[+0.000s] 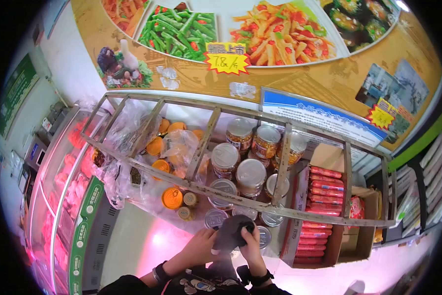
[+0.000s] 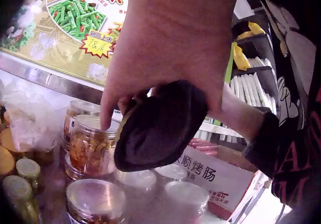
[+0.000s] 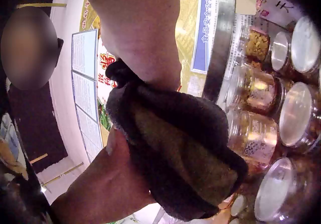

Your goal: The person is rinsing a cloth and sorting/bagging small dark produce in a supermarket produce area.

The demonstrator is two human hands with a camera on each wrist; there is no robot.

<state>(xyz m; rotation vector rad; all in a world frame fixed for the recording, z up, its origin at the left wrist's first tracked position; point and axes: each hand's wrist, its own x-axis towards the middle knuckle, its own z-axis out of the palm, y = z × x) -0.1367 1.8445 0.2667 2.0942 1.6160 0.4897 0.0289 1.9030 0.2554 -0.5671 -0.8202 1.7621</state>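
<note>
one dark cloth [image 1: 229, 232] between both hands [image 1: 200, 247] [image 1: 251, 244]

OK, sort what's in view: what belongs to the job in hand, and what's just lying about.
Seemingly part of the job:
dark cloth
left hand and right hand, both holding it

Seemingly just lying about:
jars
red packets
plastic bags
orange lids

Clock = head view. 2 hands [image 1: 253, 248] and 1 dark cloth item [image 1: 228, 233], 6 o'clock. 2 small gold-lidded jars [image 1: 190, 198] at 7. Orange lids [image 1: 172, 198] around 8, 5+ easily. Silver-lidded jars [image 1: 251, 178] mid-dial: at least 10, some hidden. 2 starburst price tags [image 1: 227, 59], 12 and 3ish.
</note>
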